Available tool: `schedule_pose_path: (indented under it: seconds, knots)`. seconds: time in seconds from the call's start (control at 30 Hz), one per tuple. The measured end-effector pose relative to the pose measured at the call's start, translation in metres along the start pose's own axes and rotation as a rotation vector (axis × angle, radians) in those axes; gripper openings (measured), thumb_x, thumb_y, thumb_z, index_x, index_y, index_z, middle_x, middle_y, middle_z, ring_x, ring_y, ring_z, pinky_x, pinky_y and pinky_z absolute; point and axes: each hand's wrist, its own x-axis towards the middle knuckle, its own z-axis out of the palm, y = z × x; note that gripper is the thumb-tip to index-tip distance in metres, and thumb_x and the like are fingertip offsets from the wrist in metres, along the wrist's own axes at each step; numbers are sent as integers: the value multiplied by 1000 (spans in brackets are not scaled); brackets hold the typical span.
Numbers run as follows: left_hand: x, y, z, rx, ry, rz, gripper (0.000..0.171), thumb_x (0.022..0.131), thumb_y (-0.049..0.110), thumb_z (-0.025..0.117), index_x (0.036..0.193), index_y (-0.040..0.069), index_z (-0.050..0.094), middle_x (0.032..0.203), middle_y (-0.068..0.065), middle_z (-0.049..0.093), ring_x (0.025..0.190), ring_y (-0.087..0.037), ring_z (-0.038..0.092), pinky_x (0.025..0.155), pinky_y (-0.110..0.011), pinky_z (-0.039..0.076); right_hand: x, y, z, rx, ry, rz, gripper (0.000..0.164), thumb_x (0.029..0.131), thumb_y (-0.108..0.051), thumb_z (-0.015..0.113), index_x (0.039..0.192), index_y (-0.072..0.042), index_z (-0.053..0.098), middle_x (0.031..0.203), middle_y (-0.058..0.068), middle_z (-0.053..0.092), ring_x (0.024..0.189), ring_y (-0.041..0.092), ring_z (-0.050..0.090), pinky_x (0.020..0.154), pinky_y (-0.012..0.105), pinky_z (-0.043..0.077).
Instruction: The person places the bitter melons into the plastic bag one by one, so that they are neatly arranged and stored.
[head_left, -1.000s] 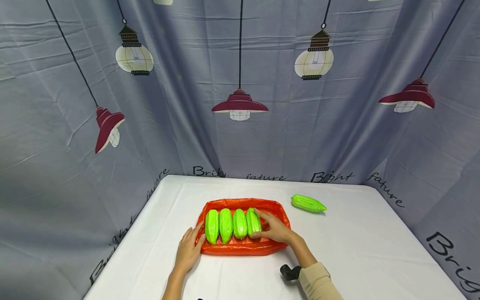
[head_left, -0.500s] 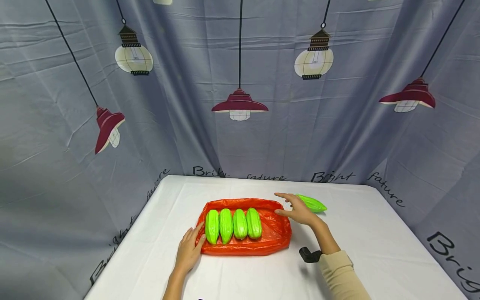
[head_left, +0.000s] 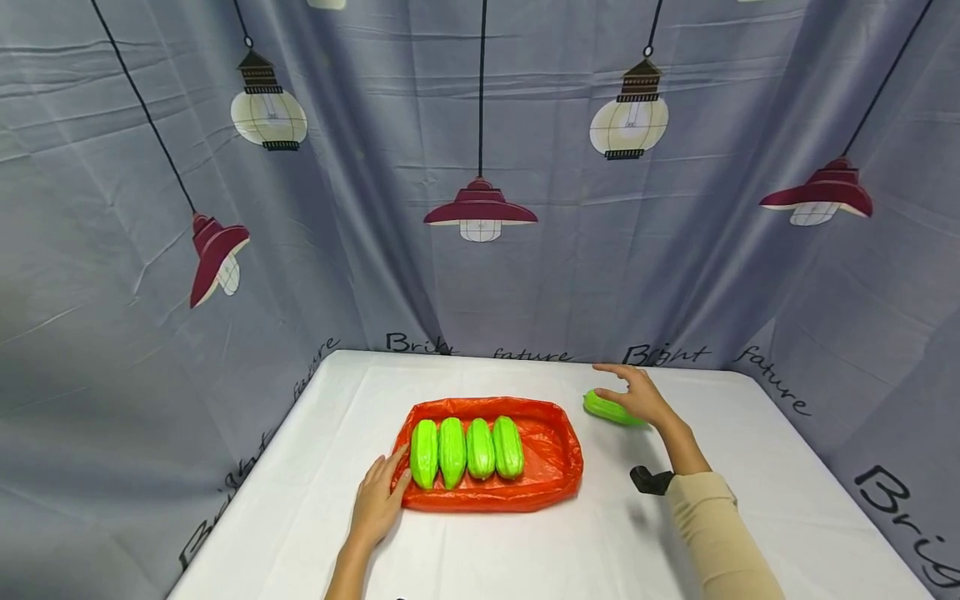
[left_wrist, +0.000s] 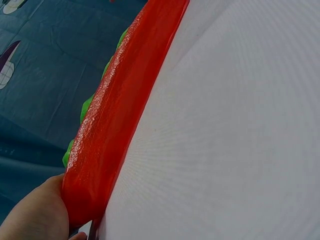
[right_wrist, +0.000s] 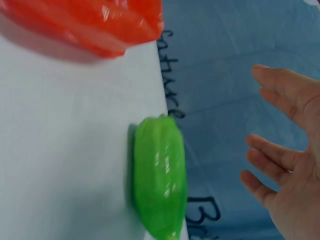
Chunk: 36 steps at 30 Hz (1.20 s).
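Several bright green ridged gourds (head_left: pixel 452 452) lie side by side in a shallow red tray (head_left: pixel 551 454) with a crinkled plastic surface. They fill its left and middle part. My left hand (head_left: pixel 375 504) rests against the tray's left end, fingers touching the rim; the left wrist view shows the hand (left_wrist: pixel 37 212) at the red side wall (left_wrist: pixel 112 110). One more green gourd (right_wrist: pixel 160 175) lies on the table beyond the tray's right end. Above it hovers my right hand (head_left: pixel 641 396), fingers spread and holding nothing. In the right wrist view this hand (right_wrist: pixel 290 145) is apart from the gourd.
A white cloth covers the table (head_left: pixel 480 554). Grey-blue curtains (head_left: pixel 525 283) printed with lamps and lettering stand behind and on both sides. A black wrist-worn device (head_left: pixel 649 481) sticks out beside the right sleeve (head_left: pixel 708 517).
My right hand has let go of the rightmost gourd in the tray and moved right and away, over the loose gourd. The left hand and tray have stayed put.
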Motion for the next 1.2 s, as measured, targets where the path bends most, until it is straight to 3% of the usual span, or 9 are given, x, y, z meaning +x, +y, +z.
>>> schedule_pose_path:
  seconds: [0.23, 0.47, 0.63, 0.93, 1.2]
  knots:
    - [-1, 1, 1, -6, -10, -10, 46, 104, 28, 50, 144, 7, 50, 143, -22, 50, 136, -47, 35, 107, -68, 24, -6, 24, 0, -13, -8, 8, 40, 91, -11, 71, 127, 4, 63, 131, 28, 57, 125, 51, 45, 101, 69, 30]
    - [-1, 0, 2, -2, -5, -4, 45, 104, 28, 50, 144, 6, 50, 143, -23, 50, 136, -48, 35, 107, -68, 25, -18, 46, 7, 16, -14, 45, 38, 92, -11, 70, 126, 2, 64, 131, 31, 55, 126, 53, 41, 101, 70, 30]
    - [-1, 0, 1, 0, -1, -3, 44, 103, 26, 50, 143, 6, 51, 143, -22, 50, 136, -47, 35, 107, -67, 25, -22, 53, 11, 53, -25, 69, 37, 93, -13, 69, 126, 2, 65, 134, 34, 51, 129, 55, 37, 101, 72, 28]
    - [-1, 1, 0, 6, -1, -3, 45, 104, 26, 50, 143, 5, 50, 142, -23, 50, 136, -47, 36, 107, -67, 25, -19, 58, 18, -13, -62, 53, 35, 91, -12, 70, 123, 2, 67, 133, 41, 47, 124, 59, 41, 99, 73, 31]
    - [0, 1, -1, 7, 0, -2, 45, 103, 26, 50, 143, 5, 50, 142, -23, 50, 135, -47, 36, 107, -68, 25, -16, 63, 21, 1, -96, 36, 36, 88, -11, 72, 121, 4, 67, 131, 42, 46, 121, 61, 42, 97, 73, 33]
